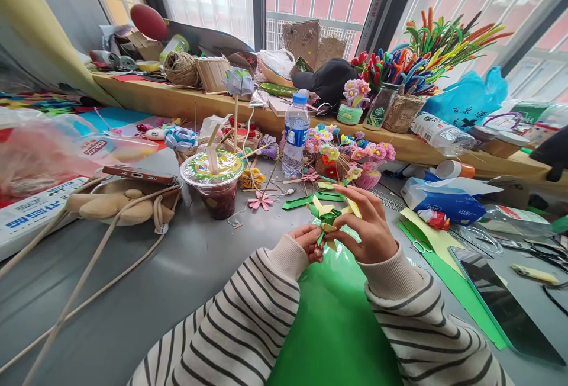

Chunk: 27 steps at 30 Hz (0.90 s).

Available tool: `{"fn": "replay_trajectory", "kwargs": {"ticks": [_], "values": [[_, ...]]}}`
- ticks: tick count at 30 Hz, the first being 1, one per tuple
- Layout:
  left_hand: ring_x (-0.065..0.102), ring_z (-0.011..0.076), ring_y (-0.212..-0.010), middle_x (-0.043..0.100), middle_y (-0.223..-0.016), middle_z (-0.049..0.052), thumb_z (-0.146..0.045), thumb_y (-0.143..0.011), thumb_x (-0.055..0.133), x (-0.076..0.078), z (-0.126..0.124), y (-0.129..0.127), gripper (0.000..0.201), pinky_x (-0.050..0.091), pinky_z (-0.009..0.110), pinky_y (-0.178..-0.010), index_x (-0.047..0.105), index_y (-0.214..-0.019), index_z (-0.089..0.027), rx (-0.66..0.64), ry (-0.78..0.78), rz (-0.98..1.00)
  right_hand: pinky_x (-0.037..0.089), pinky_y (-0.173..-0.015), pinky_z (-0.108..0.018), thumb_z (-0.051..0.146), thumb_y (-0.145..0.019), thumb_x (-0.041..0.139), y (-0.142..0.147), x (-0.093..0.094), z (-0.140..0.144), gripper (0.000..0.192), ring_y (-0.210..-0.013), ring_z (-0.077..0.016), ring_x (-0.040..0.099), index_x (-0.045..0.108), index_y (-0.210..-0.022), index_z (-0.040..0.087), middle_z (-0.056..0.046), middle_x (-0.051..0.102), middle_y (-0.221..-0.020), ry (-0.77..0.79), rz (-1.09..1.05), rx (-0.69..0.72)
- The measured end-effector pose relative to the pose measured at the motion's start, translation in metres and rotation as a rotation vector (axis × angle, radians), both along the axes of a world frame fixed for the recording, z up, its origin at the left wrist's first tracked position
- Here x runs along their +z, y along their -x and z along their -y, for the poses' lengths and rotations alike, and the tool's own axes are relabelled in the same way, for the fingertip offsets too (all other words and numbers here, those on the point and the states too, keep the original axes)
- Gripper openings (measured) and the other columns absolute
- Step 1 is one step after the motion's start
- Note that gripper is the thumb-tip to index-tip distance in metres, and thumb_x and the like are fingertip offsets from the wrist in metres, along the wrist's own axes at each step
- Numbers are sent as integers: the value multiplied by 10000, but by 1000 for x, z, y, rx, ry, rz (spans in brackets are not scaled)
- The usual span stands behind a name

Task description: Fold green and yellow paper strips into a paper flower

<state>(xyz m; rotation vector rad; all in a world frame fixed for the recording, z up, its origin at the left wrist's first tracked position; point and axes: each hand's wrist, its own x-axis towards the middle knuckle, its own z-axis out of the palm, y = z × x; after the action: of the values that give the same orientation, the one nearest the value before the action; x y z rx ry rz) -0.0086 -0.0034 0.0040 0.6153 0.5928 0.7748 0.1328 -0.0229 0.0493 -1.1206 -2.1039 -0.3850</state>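
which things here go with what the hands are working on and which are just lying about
Belongs, or likely does:
green-and-yellow paper piece, held between left hand and right hand
green paper strips
yellow sheet
green sheet

Seemingly just lying about:
drink cup
water bottle
tan bag
phone

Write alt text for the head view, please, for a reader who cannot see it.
A person's left hand and right hand hold a small green-and-yellow folded paper piece at a cluttered gray tabletop. Beyond them stand a blue-capped clear plastic bottle and, to its left, a lidded clear plastic cup, before a wooden ledge holding multicolored fuzzy stems.
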Motion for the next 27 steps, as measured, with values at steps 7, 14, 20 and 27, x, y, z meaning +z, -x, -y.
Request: {"fn": "replay_trajectory", "kwargs": {"ticks": [7, 14, 20, 27], "values": [[408, 49, -320, 448, -361, -53, -405, -442, 696, -4, 3, 0, 371, 307, 195, -365, 479, -582, -139, -41, -95, -57, 327, -897, -407, 340, -636, 595, -11, 8, -2, 169, -1072, -231, 354, 556, -544, 203, -51, 444, -1159, 64, 31, 114], [439, 52, -334, 490, -419, -53, -392, -481, 685, -5, 3, 0, 365, 350, 202, -394, 451, -617, -147, -43, -112, -49, 343, -866, -414, 308, -662, 572, -11, 7, -3, 124, -1049, -233, 372, 554, -598, 203, -69, 441, -1163, 70, -30, 74], [433, 57, -318, 455, -387, -68, -394, -440, 703, -5, 2, -1, 405, 334, 196, -372, 434, -620, -150, 22, -98, -36, 334, -870, -403, 289, -680, 552, -5, 0, -5, 110, -1054, -227, 369, 538, -623, 196, -67, 435, -1171, 9, -89, 42], [428, 52, -323, 456, -400, -66, -401, -475, 686, -6, 0, -2, 378, 346, 201, -375, 452, -624, -144, 34, -130, -28, 332, -853, -413, 300, -678, 550, -6, -2, -6, 118, -1049, -236, 373, 543, -610, 204, -62, 428, -1174, 2, -111, 16]]}}
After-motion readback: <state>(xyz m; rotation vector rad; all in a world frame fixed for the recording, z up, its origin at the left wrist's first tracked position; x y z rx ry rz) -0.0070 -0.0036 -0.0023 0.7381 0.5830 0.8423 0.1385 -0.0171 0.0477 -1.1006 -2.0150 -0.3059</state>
